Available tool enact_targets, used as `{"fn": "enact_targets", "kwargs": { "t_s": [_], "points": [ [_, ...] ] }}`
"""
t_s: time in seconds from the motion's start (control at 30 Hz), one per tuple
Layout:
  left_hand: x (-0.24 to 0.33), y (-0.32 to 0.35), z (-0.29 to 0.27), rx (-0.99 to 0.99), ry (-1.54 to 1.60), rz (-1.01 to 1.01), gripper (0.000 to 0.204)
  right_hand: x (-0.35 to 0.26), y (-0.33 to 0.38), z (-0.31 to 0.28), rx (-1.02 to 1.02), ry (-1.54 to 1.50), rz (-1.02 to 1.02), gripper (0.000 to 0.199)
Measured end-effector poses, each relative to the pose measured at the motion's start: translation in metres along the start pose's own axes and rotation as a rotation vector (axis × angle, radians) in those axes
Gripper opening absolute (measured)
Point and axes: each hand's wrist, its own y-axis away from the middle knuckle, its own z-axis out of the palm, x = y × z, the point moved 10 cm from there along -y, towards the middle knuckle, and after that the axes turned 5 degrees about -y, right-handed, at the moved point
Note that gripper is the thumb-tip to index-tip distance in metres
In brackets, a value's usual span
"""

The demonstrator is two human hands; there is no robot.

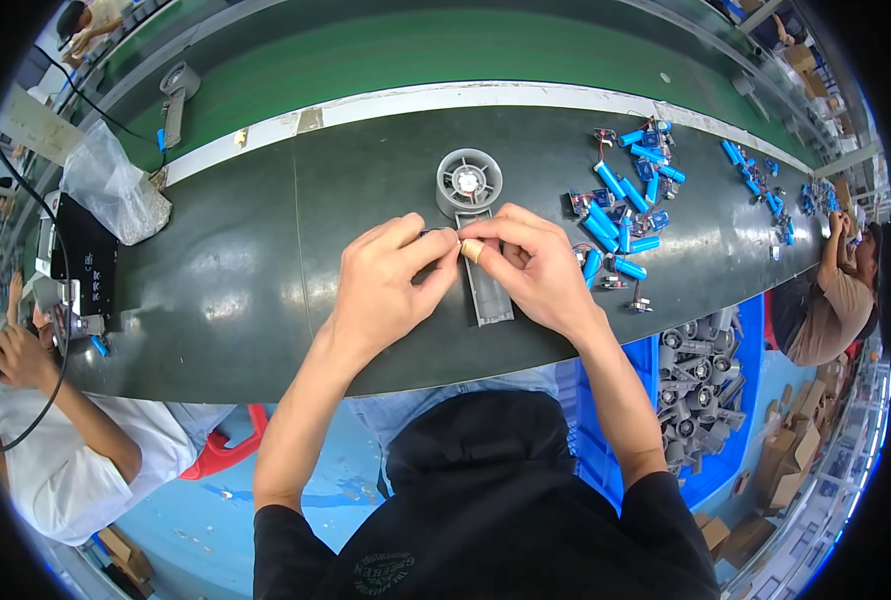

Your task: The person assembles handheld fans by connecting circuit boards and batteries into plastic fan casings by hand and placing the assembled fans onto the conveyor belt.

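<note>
A grey handheld fan housing (pixel 469 182) lies on the dark green tabletop in front of me, its round fan end pointing away. Its open, trough-like handle (pixel 489 296) stretches toward me. Over the top of that handle, my left hand (pixel 395 278) and my right hand (pixel 535 265) meet with fingertips pinched together. A small dark piece shows at the left fingertips; what the fingers hold is mostly hidden. Beige tape wraps a digit of my right hand. To the right lies a loose pile of blue cylindrical batteries (pixel 610 180) with small circuit boards and wires.
A blue bin (pixel 748 400) full of grey fan housings stands below the table edge at right. At left are a clear plastic bag (pixel 115 190) and a black box (pixel 89 255). A green conveyor belt (pixel 445 60) runs behind. Co-workers sit at both sides.
</note>
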Motion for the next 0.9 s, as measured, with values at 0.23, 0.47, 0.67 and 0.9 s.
{"fn": "enact_targets", "kwargs": {
  "t_s": [0.23,0.47,0.67,0.9],
  "points": [
    [0.003,0.004,0.004,-0.030,-0.095,0.108,0.018,0.020,0.003,0.004,0.076,-0.204,0.050,0.010],
    [-0.005,0.009,0.010,-0.027,0.133,-0.044,0.028,0.025,0.009,-0.002,0.207,-0.331,0.053,0.006],
    [-0.013,0.014,0.011,-0.002,0.278,-0.129,0.030,0.031,0.010,-0.001,0.217,-0.320,0.096,0.006],
    [-0.028,0.017,0.021,-0.094,0.713,-0.262,0.032,0.027,0.010,0.001,0.196,-0.310,0.071,0.005]
  ]
}}
